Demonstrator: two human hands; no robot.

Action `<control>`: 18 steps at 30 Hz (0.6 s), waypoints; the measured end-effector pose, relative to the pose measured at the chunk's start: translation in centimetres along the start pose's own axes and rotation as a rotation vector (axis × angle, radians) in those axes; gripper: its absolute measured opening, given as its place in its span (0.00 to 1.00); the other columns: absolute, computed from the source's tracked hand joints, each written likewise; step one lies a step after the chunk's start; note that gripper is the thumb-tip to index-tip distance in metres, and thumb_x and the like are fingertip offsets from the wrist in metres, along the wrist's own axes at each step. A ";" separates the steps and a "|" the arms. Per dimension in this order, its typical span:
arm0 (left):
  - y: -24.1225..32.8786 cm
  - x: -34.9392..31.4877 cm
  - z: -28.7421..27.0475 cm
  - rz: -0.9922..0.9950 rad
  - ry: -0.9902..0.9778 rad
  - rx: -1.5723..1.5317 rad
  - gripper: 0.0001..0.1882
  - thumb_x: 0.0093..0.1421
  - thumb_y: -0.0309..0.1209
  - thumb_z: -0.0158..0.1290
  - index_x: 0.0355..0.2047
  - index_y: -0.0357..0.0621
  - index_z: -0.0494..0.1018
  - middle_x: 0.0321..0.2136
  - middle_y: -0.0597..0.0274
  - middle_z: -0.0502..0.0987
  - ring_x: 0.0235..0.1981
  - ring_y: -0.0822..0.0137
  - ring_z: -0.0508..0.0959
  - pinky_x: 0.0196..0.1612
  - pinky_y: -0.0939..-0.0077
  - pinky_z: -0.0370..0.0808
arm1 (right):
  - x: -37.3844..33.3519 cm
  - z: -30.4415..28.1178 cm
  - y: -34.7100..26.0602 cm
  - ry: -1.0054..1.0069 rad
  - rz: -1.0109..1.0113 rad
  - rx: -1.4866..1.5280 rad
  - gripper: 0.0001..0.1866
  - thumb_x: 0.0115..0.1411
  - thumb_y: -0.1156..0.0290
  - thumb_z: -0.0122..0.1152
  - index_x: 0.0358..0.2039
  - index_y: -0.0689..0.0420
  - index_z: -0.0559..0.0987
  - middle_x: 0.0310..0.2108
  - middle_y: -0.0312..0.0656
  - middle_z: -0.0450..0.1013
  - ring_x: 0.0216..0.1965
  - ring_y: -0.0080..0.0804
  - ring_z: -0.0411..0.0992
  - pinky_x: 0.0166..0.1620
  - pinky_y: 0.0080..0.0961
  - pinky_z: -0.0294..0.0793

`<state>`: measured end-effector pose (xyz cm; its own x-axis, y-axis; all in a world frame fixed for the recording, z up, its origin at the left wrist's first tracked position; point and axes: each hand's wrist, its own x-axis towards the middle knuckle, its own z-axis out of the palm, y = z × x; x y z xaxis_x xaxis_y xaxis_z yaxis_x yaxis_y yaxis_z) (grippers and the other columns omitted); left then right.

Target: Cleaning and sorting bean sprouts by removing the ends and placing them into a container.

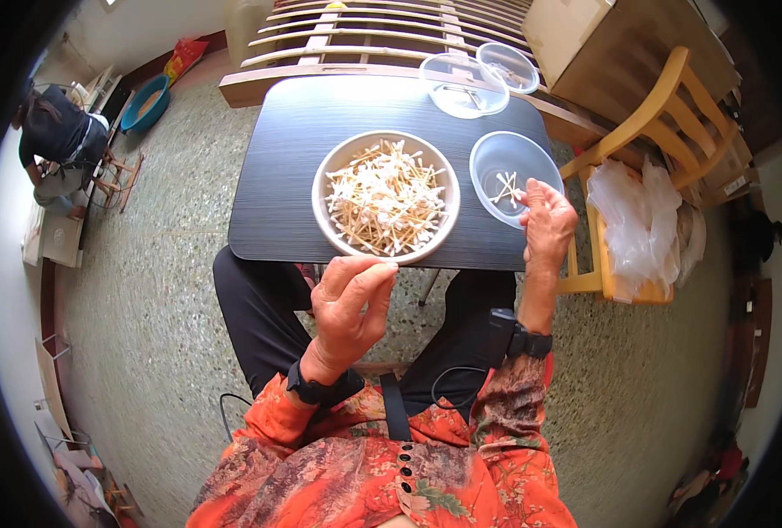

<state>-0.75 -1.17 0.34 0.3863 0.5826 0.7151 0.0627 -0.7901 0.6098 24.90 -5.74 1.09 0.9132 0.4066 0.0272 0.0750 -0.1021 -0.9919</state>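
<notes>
A round white bowl [320, 211] on the dark table is heaped with cotton swabs [386, 195], which have pale sticks and white tips. At its near rim is my left hand [351, 299], thumb and fingers pinched together; whether anything small is between them is hidden. My right hand [547, 220] reaches over the near right rim of a translucent bluish bowl [488, 158], its fingers closed together. Several cotton swabs [507, 187] lie in that bowl beside my fingertips. I cannot make out whether one of them is in my grip.
Two clear plastic tubs [464, 101] [507, 69] stand at the far right of the dark table [276, 167]. On the right, a wooden chair [584, 282] bears plastic bags [633, 216]. A cardboard box [637, 53] and slatted wooden frame [364, 48] lie beyond. Another person [61, 132] sits far left.
</notes>
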 end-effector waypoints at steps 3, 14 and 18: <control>-0.7 0.1 -0.1 -0.037 0.012 0.024 0.11 0.50 0.15 0.57 0.34 0.40 0.75 0.30 0.59 0.74 0.25 0.70 0.73 0.22 0.81 0.68 | 0.6 0.0 1.1 0.176 -0.336 -0.282 0.13 0.55 0.70 0.62 0.37 0.65 0.76 0.25 0.40 0.75 0.21 0.20 0.68 0.25 0.17 0.69; -2.2 -0.3 -0.5 -0.171 0.076 0.011 0.10 0.50 0.16 0.57 0.33 0.39 0.75 0.29 0.61 0.73 0.24 0.70 0.71 0.25 0.79 0.67 | -6.2 4.3 -2.8 -0.401 -0.563 -0.488 0.06 0.48 0.76 0.65 0.28 0.58 0.78 0.25 0.39 0.73 0.22 0.30 0.71 0.27 0.25 0.70; -2.1 -0.1 -0.8 -0.233 0.075 0.035 0.11 0.48 0.16 0.58 0.32 0.39 0.75 0.27 0.57 0.74 0.28 0.60 0.76 0.31 0.71 0.72 | -6.5 4.3 -2.5 -0.453 -0.631 -0.526 0.06 0.46 0.77 0.65 0.26 0.57 0.78 0.26 0.39 0.72 0.26 0.36 0.72 0.31 0.28 0.70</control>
<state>-1.66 0.58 -0.80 0.2885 0.7611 0.5810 0.1746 -0.6384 0.7496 17.02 -4.22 2.85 0.4068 0.8305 0.3806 0.7762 -0.0944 -0.6234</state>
